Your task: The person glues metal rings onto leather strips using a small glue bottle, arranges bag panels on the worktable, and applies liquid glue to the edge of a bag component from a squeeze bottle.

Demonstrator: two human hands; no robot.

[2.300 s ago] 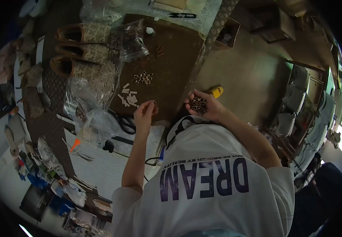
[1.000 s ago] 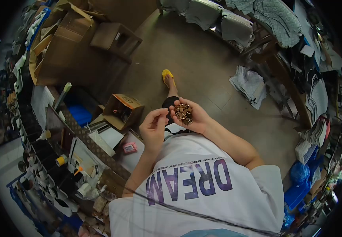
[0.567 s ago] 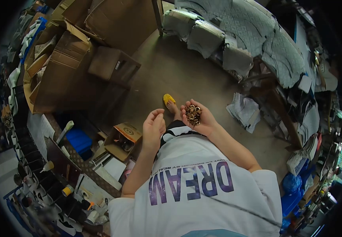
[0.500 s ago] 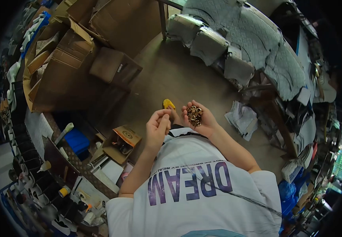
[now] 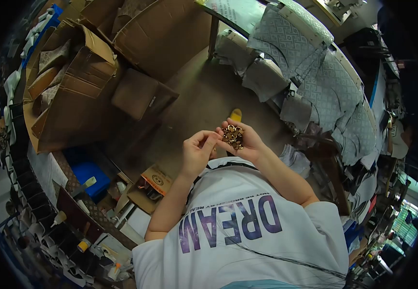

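Observation:
A small heap of brass-coloured metal fittings [image 5: 232, 136], ring-like and shiny, lies in the palm of my right hand [image 5: 253, 144], which is cupped round it in front of my waist. Close beside it, my left hand [image 5: 199, 150] has thumb and fingers pinched together, the tips near the edge of the heap. Whatever those fingertips may hold is too small to make out. Beyond my hands, a yellow shoe [image 5: 236, 114] shows on the floor.
Large open cardboard boxes [image 5: 74, 96] stand at the left, with a brown stool-like block [image 5: 134, 94] beside them. A small carton [image 5: 155, 183] and a blue bin [image 5: 89, 177] are nearer. Grey patterned sheets [image 5: 310, 72] drape over a table at the right.
My left hand has come closer to the right, its fingertips now by the fittings. The view has shifted, and the yellow shoe appears further right.

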